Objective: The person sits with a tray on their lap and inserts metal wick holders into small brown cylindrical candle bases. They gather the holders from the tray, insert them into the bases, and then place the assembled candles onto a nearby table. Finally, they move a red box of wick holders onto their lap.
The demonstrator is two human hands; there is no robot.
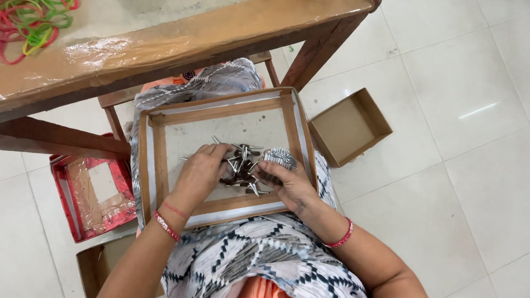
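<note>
Rubber bands (24,9) cropped at frame edge; small metal pieces (240,166) indistinct.

1 wooden tray (154,161), 1 brown box (351,128), 1 red box (93,188), 2 hands.

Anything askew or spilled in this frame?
Nothing looks spilled. The loose metal pins lie scattered but all inside the wooden tray on the lap. The right hand holds a gathered bundle of pins; the left hand rests on the loose ones.

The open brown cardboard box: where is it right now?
In the head view, the brown cardboard box sits on the tiled floor to the person's right, beside the wooden tray on their lap, below the table's corner leg.
</note>
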